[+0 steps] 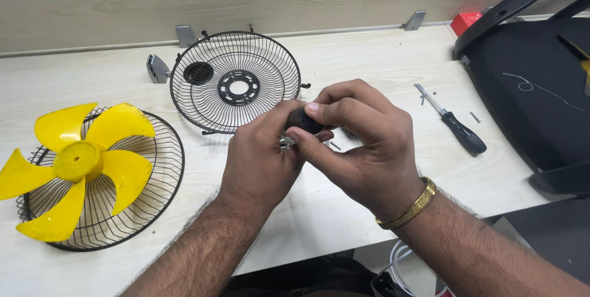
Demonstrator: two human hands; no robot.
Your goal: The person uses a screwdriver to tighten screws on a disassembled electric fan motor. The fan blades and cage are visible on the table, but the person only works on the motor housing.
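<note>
Pinching small rounded black plastic knob (304, 120) at near-centre between curled left hand (261, 158) and right hand (362, 143) fingertips, steadying it | parking yellow plastic fan blade (77, 165) on left wire grille (153, 168) | leaving black-handled screwdriver (455, 122) resting right

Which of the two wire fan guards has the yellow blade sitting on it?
The left guard, nearest the desk's front edge, carries the yellow blade. The other guard, farther back by the wall, holds no blade; its ring-shaped hub is exposed.

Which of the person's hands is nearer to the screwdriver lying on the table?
Right. The right hand is just left of the screwdriver, with bare table between them. The left hand sits farther away, beyond the right one.
</note>
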